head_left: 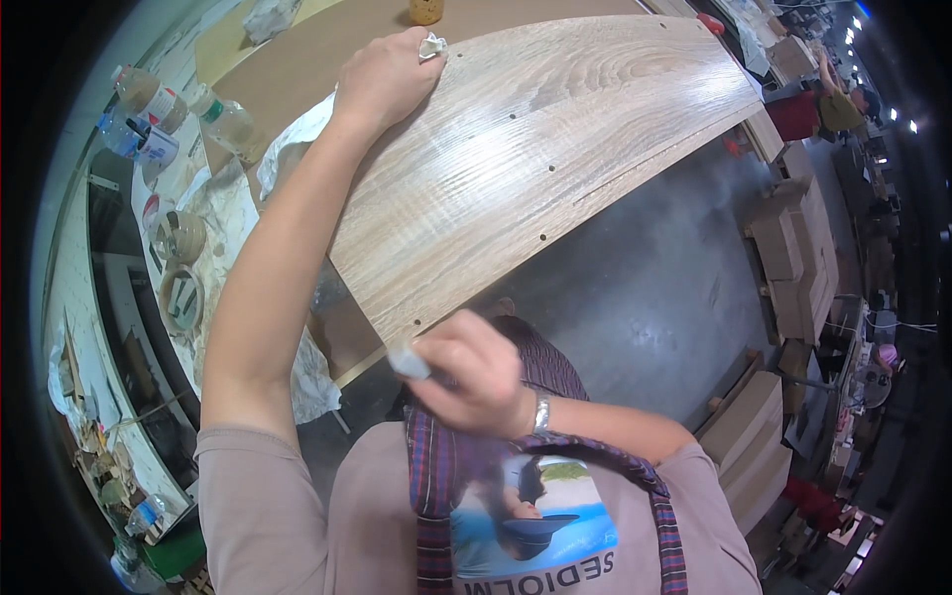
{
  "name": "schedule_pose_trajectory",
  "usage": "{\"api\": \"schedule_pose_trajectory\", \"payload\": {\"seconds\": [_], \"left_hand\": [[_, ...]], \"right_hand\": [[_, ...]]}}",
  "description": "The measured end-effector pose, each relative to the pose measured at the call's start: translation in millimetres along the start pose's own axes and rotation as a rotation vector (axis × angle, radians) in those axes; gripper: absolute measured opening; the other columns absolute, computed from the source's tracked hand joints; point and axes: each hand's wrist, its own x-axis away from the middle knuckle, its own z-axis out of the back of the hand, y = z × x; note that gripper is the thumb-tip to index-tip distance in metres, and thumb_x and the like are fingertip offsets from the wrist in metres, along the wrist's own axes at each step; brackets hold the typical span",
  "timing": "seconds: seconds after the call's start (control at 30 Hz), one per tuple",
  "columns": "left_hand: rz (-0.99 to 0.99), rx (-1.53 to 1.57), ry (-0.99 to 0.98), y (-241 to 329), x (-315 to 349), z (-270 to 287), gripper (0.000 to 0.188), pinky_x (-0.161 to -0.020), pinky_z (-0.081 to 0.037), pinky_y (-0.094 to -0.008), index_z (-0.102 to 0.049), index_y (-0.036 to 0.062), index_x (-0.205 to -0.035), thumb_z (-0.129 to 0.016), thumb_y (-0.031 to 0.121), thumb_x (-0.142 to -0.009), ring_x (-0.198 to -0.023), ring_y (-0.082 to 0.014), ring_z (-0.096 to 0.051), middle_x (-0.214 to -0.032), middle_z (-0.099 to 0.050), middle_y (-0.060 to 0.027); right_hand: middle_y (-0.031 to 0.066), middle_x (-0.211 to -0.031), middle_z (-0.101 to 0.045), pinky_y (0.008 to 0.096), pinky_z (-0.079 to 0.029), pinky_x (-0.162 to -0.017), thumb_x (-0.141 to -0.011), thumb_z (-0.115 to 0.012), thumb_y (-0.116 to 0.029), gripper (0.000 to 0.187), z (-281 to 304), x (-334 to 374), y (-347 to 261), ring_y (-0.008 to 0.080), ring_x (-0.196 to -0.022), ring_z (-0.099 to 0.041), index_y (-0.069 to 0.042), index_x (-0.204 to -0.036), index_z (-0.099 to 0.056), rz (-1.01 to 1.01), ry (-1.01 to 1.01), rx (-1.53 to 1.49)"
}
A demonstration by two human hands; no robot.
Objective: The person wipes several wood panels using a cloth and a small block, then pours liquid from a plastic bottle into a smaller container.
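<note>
A long wood-grain panel with a curved far edge and several small dark holes lies across the bench before me. At its far left edge, my left hand is closed on a crumpled white wad, cloth or paper. My right hand, slightly blurred, is closed beside the panel's near left corner. Between its thumb and fingers sticks out a small pale piece, too smeared to tell its kind. Whether that piece touches the panel, I cannot tell.
Plastic bottles, a round tub and stained cloth crowd the left side. A jar stands beyond the panel. Cardboard boxes are stacked at the right. Another person is at the far right.
</note>
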Motion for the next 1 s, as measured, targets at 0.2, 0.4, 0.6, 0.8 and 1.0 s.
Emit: {"api": "schedule_pose_trajectory", "payload": {"seconds": [0.2,0.4,0.6,0.8,1.0], "left_hand": [[0.012,-0.01,-0.025,2,-2,4,0.038,-0.085,-0.052,-0.0467,-0.068,0.0126,-0.11,-0.056,0.044,-0.094,-0.098,-0.0368,-0.067,-0.102,-0.073,-0.0156],[-0.071,0.08,0.013,-1,3,6,0.031,-0.083,-0.052,-0.0478,-0.069,0.0097,-0.106,-0.059,0.035,-0.092,-0.096,-0.037,-0.068,-0.101,-0.073,-0.0166],[-0.117,0.751,0.131,52,48,56,0.023,-0.067,-0.053,-0.0346,-0.071,0.0061,-0.112,-0.068,0.015,-0.091,-0.072,-0.0294,-0.069,-0.091,-0.073,-0.0145],[-0.602,-0.081,-0.506,86,166,71,0.083,-0.11,-0.031,-0.0681,-0.044,0.003,-0.146,-0.074,0.007,-0.068,-0.136,-0.0515,-0.039,-0.149,-0.043,-0.0233],[-0.663,-0.159,-0.47,152,125,20,0.075,-0.112,-0.032,-0.064,-0.044,-0.0011,-0.145,-0.071,0.006,-0.075,-0.138,-0.0519,-0.038,-0.15,-0.043,-0.0243]], "right_hand": [[0.0118,-0.084,-0.062,0.0355,-0.05,-0.058,-0.072,-0.08,-0.004,0.036,-10,12,-6,0.0272,-0.069,-0.061,0.0,-0.104,-0.067,0.032,-0.221,-0.102],[0.0088,-0.08,-0.065,0.0298,-0.049,-0.056,-0.074,-0.079,0.001,0.022,61,11,15,0.0202,-0.067,-0.062,-0.002,-0.093,-0.069,-0.08,0.002,0.177],[-0.0004,-0.079,-0.062,0.023,-0.047,-0.062,-0.082,-0.078,-0.004,0.015,181,80,61,0.0064,-0.07,-0.057,0.0,-0.09,-0.066,-0.635,0.454,0.412],[-0.0022,-0.073,-0.06,0.0224,-0.043,-0.057,-0.083,-0.078,-0.006,0.015,280,179,120,0.0053,-0.064,-0.053,0.0,-0.087,-0.065,-0.894,0.845,0.58],[-0.0024,-0.067,-0.057,0.0235,-0.04,-0.054,-0.081,-0.081,-0.009,0.021,339,219,179,0.0059,-0.06,-0.05,-0.001,-0.081,-0.062,-1.048,0.903,0.593]]}}
